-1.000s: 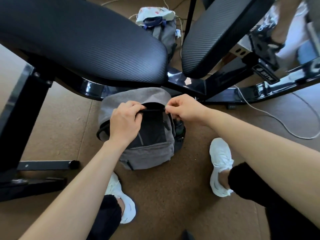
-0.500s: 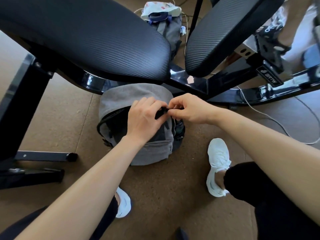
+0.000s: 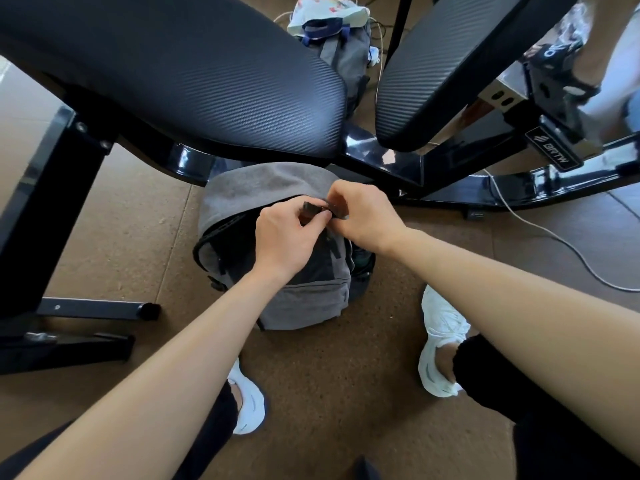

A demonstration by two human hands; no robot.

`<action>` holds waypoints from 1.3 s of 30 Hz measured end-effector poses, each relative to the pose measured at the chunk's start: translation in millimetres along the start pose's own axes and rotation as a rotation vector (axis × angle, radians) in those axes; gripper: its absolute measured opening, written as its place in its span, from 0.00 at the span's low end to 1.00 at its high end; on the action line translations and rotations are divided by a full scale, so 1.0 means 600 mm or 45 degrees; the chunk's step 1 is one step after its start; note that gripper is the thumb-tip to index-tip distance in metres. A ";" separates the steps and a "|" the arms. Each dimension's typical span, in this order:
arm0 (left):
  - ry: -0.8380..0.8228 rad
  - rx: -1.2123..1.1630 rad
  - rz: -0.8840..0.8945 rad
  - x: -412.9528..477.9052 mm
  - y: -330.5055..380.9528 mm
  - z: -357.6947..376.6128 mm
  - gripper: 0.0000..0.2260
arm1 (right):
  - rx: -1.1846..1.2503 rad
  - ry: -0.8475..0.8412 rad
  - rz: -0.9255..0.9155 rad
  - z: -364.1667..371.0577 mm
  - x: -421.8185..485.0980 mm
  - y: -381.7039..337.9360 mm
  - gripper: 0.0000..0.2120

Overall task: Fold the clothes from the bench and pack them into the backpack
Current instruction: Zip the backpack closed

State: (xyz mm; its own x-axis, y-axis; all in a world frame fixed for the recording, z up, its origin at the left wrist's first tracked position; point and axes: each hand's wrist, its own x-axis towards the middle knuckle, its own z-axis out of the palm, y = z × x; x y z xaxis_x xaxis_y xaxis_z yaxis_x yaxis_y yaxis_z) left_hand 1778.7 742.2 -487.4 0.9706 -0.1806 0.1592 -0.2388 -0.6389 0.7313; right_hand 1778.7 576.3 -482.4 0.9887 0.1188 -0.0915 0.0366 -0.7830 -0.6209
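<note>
**Q:** Backpack position?
**A:** The grey backpack (image 3: 304, 306) stands on the floor (image 3: 121, 237) at frame centre, between your feet and the bench (image 3: 207, 81). The bench spans 9 through 2 o'clock. The backpack's top lies just under the bench frame. Its main opening gapes on the 9 o'clock side and is dark inside, so the contents can't be made out.

**Q:** Your hands?
**A:** Both are at the backpack's top. Your left hand (image 3: 287, 240) pinches a black strap tab (image 3: 310, 207) between thumb and fingers. Your right hand (image 3: 367, 216), just beside it at 3 o'clock, is curled tight on the tab's other end. Can't tell whether the tab is one piece or two.

**Q:** Surroundings?
**A:** A second bag (image 3: 343, 53) sits beyond the bench at 12 o'clock. A white cable (image 3: 554, 237) trails across the floor at 3. Your right shoe (image 3: 441, 341) is at 5 and your left shoe (image 3: 247, 403) at 7.
</note>
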 end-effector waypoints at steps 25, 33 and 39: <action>0.309 -0.619 -0.780 -0.017 -0.115 -0.156 0.03 | -0.257 0.038 -0.329 0.037 0.060 -0.143 0.28; 0.270 -0.668 -0.782 -0.027 -0.161 -0.185 0.03 | -0.238 0.002 -0.429 0.104 0.074 -0.188 0.05; 0.425 -0.795 -1.045 -0.041 -0.225 -0.173 0.03 | -0.214 0.047 -0.449 0.103 0.074 -0.177 0.05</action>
State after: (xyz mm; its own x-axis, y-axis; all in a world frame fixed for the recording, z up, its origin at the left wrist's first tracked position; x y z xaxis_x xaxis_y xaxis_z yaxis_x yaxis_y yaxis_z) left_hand 1790.1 910.8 -521.4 0.8091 0.4013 -0.4293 0.4534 0.0385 0.8905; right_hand 1809.7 702.2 -468.7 0.9157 0.3786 0.1347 0.3952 -0.7876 -0.4728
